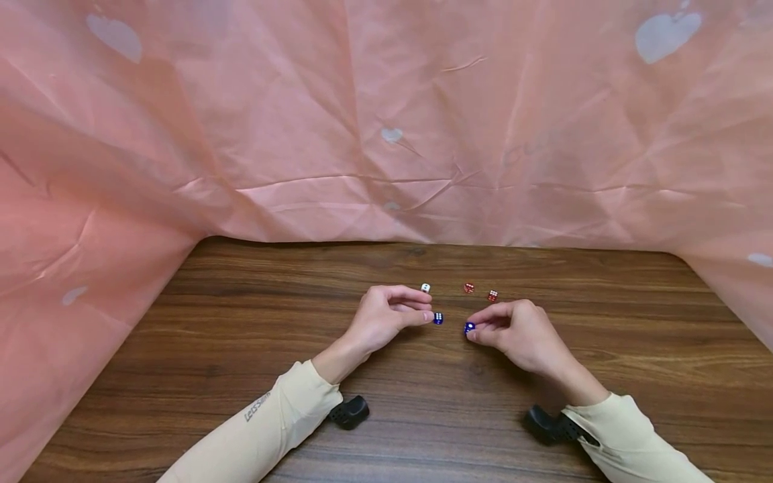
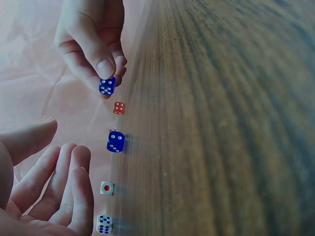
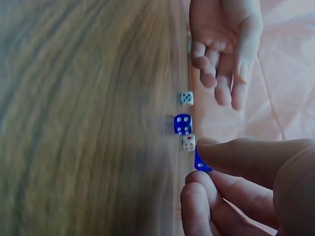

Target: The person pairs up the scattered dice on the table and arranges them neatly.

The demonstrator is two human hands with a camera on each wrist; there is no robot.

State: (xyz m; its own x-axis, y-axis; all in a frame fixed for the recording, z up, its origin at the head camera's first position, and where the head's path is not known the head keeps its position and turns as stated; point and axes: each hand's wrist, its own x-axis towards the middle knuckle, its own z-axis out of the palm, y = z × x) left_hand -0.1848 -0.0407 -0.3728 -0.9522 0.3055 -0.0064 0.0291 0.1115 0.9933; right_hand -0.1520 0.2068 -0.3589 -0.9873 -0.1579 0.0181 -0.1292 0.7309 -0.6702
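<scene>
My right hand (image 1: 524, 337) pinches a blue die with white pips (image 1: 470, 328) between thumb and fingertips, low over the wooden table. A second blue die (image 1: 438, 318) sits on the tabletop, just right of the left thumb tip. My left hand (image 1: 382, 318) holds nothing; its fingers are extended and the thumb stands apart from them, as the left wrist view shows. One white die (image 1: 425, 288) rests just beyond the left fingertips. Another white die (image 2: 104, 224) shows in the left wrist view and is hidden by the left hand in the head view.
Two red dice, a left one (image 1: 468, 288) and a right one (image 1: 492, 295), lie beyond the right hand. The brown wooden table (image 1: 241, 302) is enclosed by pink cloth (image 1: 302, 134) at the back and sides. Black devices (image 1: 351, 412) are worn at both wrists.
</scene>
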